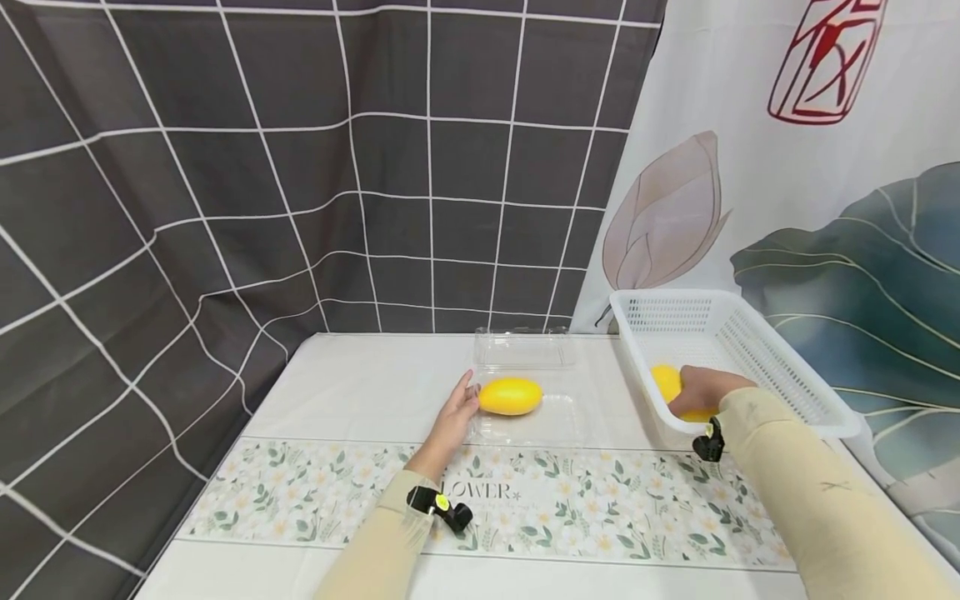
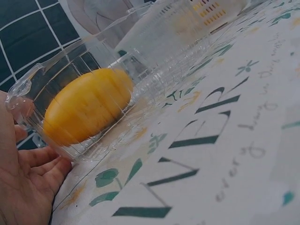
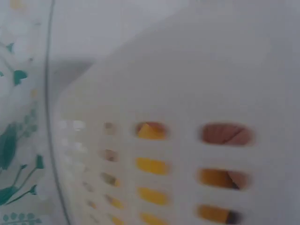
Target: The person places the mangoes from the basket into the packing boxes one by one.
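Note:
A yellow oval fruit, mango-like, lies in a clear plastic clamshell box whose lid stands folded back behind it. My left hand touches the left end of the box with fairly straight fingers. The left wrist view shows that hand close against the clear wall, beside the fruit. Inside the white basket, my right hand grips another yellow fruit. In the right wrist view the basket wall hides most of this hand; yellow and skin show through its slots.
The basket stands at the table's right side, against a printed curtain. A dark grid-patterned curtain hangs behind and to the left. A floral band with lettering crosses the white tablecloth in front of the box.

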Tool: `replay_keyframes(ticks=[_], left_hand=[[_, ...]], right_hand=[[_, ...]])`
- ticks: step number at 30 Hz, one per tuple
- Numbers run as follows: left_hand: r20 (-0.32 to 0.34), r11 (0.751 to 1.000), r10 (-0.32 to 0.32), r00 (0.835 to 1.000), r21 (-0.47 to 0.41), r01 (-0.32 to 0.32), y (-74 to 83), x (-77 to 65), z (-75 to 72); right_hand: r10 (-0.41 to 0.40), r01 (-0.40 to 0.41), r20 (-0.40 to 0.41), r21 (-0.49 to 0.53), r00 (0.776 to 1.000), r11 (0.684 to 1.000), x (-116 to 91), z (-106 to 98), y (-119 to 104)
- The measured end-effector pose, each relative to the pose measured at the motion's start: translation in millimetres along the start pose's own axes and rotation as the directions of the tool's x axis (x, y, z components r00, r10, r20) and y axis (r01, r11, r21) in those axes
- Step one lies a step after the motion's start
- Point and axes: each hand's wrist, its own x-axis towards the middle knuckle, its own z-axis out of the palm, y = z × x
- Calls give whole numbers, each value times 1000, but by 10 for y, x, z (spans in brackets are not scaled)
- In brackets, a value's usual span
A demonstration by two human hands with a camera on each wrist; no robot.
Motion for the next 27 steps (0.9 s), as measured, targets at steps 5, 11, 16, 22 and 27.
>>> replay_keyframes(ticks=[5,11,16,22,27], left_hand=[[4,1000,10,1000,12,-10,32,2,3],[16,1000,15,1000,3,-16,38,8,7],[12,1000,16,1000,6,-16,23,6,9],[10,1000,3,1000,14,-3,-5,1,8],[3,1000,5,1000,8,-5,6,-5,6]], right_hand=[[-32,33,-26,37,999,999,10,-129,24],[-60,63,-47,76,997,995,-27,-278,-1],[-72,78,-57,98,996,992,-81,-382,-100],[-123,126,-119,16,985,992,-143,-482,-344],[-193,188,-166,-46,967,981,-149,-522,-598]])
